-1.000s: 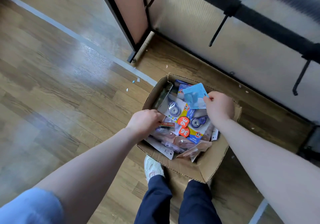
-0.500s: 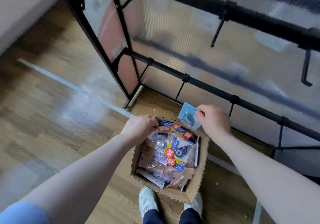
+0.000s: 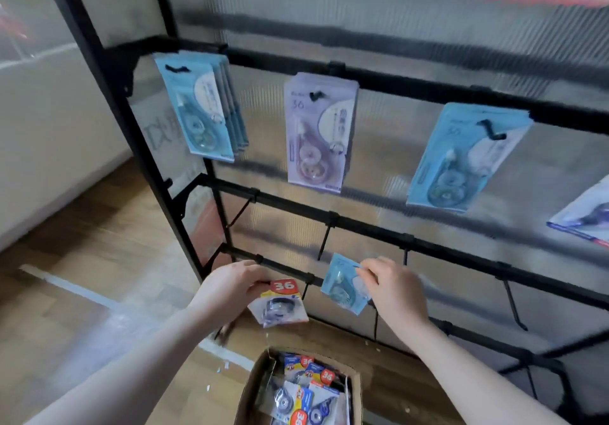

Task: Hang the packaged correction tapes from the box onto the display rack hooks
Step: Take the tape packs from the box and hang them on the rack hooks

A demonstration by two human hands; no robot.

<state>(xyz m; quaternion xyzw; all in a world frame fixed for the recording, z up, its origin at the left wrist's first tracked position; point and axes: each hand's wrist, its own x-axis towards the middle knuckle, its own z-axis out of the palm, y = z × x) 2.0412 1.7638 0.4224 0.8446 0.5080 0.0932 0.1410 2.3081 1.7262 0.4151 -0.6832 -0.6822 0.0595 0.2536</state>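
Clearly, the right hand (image 3: 393, 288) pinches a pale blue carded correction tape (image 3: 342, 288) by its top corner, ready for the bare black hook (image 3: 324, 243) just above; the left hand (image 3: 230, 288) grips a red-labelled pack (image 3: 280, 304) above the open cardboard box (image 3: 250, 388).

Soft, even daylight, slightly hazy throughout.
Motion blur smears the top edge and rack (image 3: 362, 78); wide-angle bending at the sides; pale glare on the floor (image 3: 108, 319).
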